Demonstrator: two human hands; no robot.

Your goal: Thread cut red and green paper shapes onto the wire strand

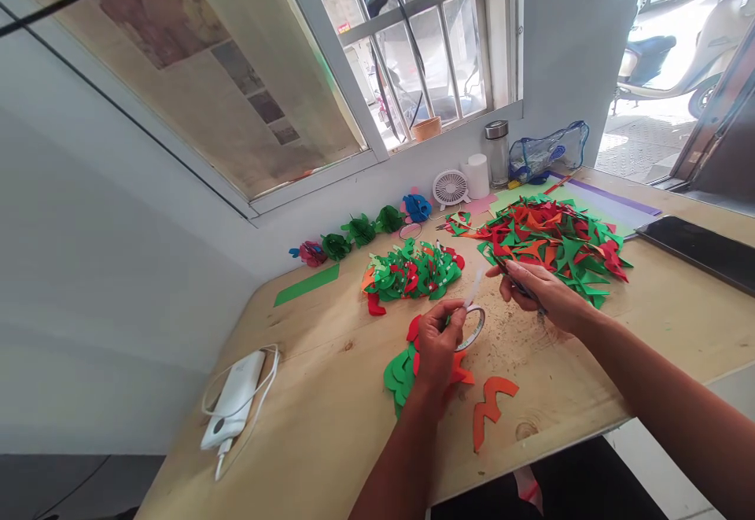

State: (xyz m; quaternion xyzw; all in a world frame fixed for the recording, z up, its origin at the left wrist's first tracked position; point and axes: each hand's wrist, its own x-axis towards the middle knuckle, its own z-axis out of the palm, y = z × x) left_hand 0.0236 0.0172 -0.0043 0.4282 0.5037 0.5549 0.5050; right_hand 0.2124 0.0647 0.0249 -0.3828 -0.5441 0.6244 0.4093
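Note:
My left hand [437, 341] grips a small roll of tape [473, 326] over a stack of green, red and orange foam cut-outs [399, 373]. A short white strip of tape [475, 285] rises from the roll. My right hand [539, 288] is closed around a dark tool that looks like scissors [512, 276], its tips near the strip. Two orange cut-outs [489, 410] lie loose on the wooden table [330, 425] close to the front edge.
A heap of green and red cut-outs [411, 270] and a bigger heap [554, 241] lie behind my hands. Finished foam flowers [359, 230] line the wall. A white power bank [234, 402] with cable lies left, a dark tablet [701, 248] right, a small fan [451, 187] by the window.

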